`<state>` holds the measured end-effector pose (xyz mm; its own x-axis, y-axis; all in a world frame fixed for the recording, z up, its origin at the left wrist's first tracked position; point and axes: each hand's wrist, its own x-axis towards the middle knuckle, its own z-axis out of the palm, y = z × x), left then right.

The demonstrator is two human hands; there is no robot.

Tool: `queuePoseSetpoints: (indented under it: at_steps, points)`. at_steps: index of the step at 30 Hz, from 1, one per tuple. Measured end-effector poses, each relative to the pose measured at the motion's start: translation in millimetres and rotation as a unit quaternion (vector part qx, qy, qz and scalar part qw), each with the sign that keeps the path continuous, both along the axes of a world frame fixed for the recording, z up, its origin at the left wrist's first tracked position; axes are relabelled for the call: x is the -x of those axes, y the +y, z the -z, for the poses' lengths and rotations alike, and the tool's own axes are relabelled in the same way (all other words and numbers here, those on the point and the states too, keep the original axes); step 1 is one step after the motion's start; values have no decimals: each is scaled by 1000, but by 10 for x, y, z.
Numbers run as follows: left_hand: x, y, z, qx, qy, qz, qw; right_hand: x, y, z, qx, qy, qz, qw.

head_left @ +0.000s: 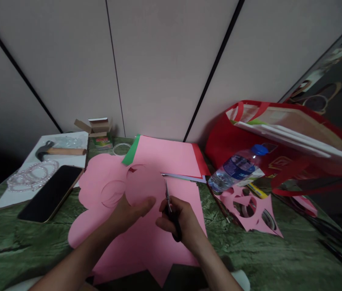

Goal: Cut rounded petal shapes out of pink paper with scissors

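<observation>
My left hand (134,211) grips a round pink paper disc (145,184) near its lower edge, thumb on top and the other fingers hidden behind it. In my right hand (183,216) is a pair of black-handled scissors (175,224), its blades pointing up beside the disc's right edge. Whether the blades touch the paper I cannot tell. Beneath both hands lie large pink paper sheets (185,246). Scalloped pink paper shapes (98,173) spread to the left, one with a round cut in it.
Left are a black phone (51,194), a hammer (64,151), beads (34,176) and a small open box (100,135). Coloured paper (167,155) lies at the back. A water bottle (236,167), pink scraps (262,212) and a red bag (225,137) stand right.
</observation>
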<state>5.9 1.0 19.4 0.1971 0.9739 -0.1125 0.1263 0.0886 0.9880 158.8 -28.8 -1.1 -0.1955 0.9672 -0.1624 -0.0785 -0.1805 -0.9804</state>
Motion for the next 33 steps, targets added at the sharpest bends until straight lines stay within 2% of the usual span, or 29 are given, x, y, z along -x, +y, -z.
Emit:
queuePoseSetpoints:
  at_steps: [9,15,24,27,30,33]
  points:
    - [3,33,35,-12,-29,13,999,12,6,18,5,-6,24,1000]
    - [-15,39,55,-38,-43,28,998,32,39,-19,-14,37,94,995]
    - [-38,18,98,-68,-34,84,994,28,29,-62,-70,58,165,982]
    - [-43,10,92,-70,-28,96,992,24,29,-60,-70,62,190,977]
    - [-9,37,72,-70,-17,85,994,9,42,-57,-68,57,209,974]
    - [31,91,49,-84,-15,42,995,-20,54,-45,-74,52,222,971]
